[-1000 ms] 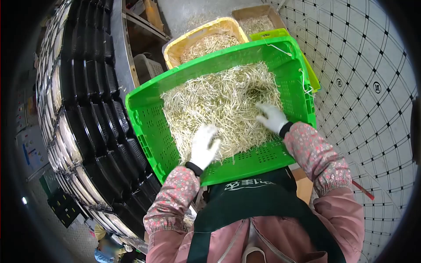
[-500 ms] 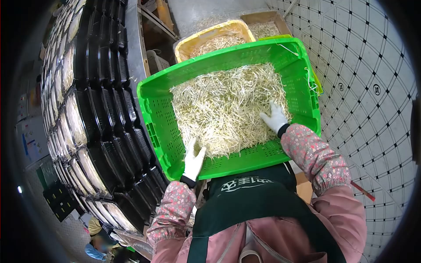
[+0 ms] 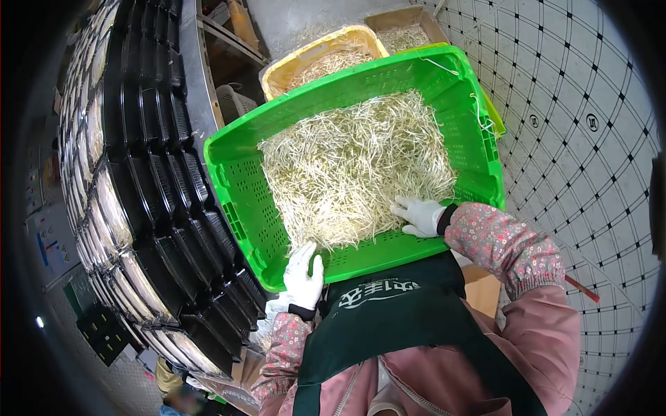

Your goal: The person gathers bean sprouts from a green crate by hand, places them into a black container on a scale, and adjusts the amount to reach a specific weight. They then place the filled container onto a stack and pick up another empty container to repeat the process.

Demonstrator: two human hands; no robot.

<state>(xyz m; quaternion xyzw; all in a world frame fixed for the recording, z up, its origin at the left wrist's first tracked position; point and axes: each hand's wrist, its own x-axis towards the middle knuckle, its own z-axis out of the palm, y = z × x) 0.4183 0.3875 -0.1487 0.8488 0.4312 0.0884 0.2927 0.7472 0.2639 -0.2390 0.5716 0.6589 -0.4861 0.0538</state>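
Nearest: dark green apron point(image 3: 388, 312), up against the near side of the perforated green crate point(image 3: 368, 262). Left hand point(image 3: 303, 277), gloved, at the near-left corner: thumb spread, nothing gripped, fingertips by the sprout edge; can't tell if they touch. It was further inside half a second ago. Right hand point(image 3: 421, 216), gloved, fingers extended, nothing gripped, on the near-right edge of the pile; it's come toward the body from further in. Hands well apart.

Bean sprouts point(image 3: 354, 166) lie loose in the crate, across its middle. Dark hollow at far right from a second ago is gone; layer looks more even there, I'd judge. Beyond: yellow tub point(image 3: 275, 84), cardboard box point(image 3: 436, 26), both holding sprouts.
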